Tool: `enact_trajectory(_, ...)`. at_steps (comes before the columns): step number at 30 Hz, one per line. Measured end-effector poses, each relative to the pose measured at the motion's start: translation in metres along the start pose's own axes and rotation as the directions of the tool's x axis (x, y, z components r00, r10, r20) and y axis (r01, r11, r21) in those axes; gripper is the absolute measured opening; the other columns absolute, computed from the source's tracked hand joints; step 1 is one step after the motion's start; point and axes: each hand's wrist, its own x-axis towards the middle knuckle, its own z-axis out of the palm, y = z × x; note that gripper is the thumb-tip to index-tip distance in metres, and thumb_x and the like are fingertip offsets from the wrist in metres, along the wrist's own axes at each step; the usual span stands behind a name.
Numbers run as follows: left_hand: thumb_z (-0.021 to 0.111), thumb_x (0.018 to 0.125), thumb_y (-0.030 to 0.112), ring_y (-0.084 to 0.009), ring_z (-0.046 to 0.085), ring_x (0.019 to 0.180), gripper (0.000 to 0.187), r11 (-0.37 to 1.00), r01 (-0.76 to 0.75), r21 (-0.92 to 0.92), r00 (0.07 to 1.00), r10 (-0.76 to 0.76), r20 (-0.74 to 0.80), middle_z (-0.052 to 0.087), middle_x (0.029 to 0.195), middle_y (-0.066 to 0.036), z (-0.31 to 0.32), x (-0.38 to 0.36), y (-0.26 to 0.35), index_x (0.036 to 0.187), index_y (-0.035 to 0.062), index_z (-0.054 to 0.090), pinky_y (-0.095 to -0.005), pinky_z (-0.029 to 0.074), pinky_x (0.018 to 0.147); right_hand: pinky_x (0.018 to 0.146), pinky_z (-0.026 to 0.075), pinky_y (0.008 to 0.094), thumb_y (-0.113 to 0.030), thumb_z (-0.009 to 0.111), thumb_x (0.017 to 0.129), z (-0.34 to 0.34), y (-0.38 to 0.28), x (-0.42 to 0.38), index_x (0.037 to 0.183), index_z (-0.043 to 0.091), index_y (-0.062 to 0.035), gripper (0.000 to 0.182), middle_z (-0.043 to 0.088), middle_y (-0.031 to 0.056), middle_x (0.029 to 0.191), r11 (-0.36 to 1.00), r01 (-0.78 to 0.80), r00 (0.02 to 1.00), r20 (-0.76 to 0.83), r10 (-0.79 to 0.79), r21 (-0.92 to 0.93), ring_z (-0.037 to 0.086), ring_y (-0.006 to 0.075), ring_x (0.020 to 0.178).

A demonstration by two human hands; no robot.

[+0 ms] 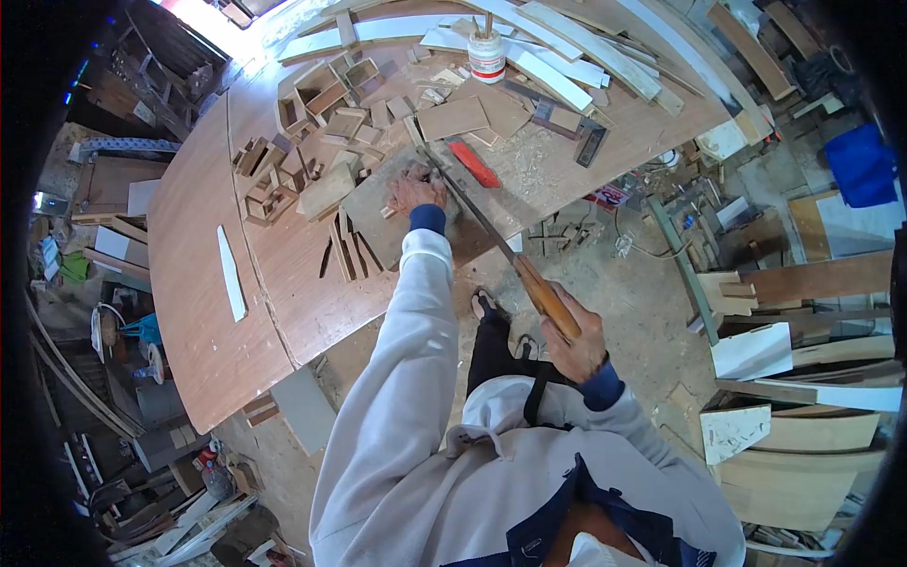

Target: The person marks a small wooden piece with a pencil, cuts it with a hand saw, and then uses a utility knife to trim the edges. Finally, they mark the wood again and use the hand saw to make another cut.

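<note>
My right hand (578, 335) is wrapped round the wooden handle (546, 298) of a handsaw. The saw's long, narrow blade (480, 219) runs forward and left, its far part close beside my left hand (418, 192). With fingers bent, my left hand presses a small piece of wood (389, 212) down on a worn board (364, 210) lying at the table's near edge. Most of that piece is hidden under the hand. Just right of the blade lies a flat red object (474, 164). A thin wooden panel (453, 120) lies beyond the saw's tip.
Small wooden box frames (326, 90) and offcuts crowd the table (198, 189) on the left. A white tub (487, 59) holding sticks stands at the back, by long strips (557, 80). A square (591, 144) lies at the right edge. Stacked boards (803, 430) fill the right side.
</note>
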Motion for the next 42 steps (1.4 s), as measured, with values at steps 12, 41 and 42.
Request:
enact_trajectory(12,0.065,0.074,0.037,-0.0287,0.045,0.114,0.019,1.000,0.004,-0.023,1.000,-0.004,-0.005,0.058,0.114,-0.005,0.001,-0.003,-0.001,0.086,0.0229,0.067,-0.0525,0.031,0.091,0.067,0.053,0.0365,0.001,0.056,0.074,-0.011,0.000,-0.009,0.121,0.051,0.0037,0.048,0.063,0.0251,0.096,0.979,0.194,0.980,-0.025,-0.196,-0.061,0.066,0.0368,0.077)
enact_trajectory(41,0.065,0.072,0.033,-0.0337,0.042,0.121,0.025,0.999,0.034,0.012,0.999,-0.034,0.013,0.057,0.122,-0.007,0.016,0.007,-0.009,0.095,0.0263,0.067,-0.0541,0.028,0.097,0.070,0.051,0.0347,-0.003,0.058,0.076,0.001,0.005,0.012,0.124,0.050,0.0005,0.048,0.063,0.0240,0.095,0.987,0.160,0.987,-0.014,-0.160,-0.035,0.067,0.0331,0.078)
enact_trajectory(42,0.065,0.072,0.033,-0.0335,0.042,0.121,0.023,0.998,0.011,-0.063,0.998,-0.007,0.062,0.057,0.121,-0.007,0.047,0.024,-0.029,0.094,0.0263,0.067,-0.0539,0.029,0.096,0.070,0.051,0.0353,-0.003,0.058,0.076,-0.007,-0.010,0.005,0.123,0.051,0.0009,0.047,0.064,0.0235,0.094,0.992,0.117,0.993,0.007,-0.117,-0.041,0.067,0.0330,0.077)
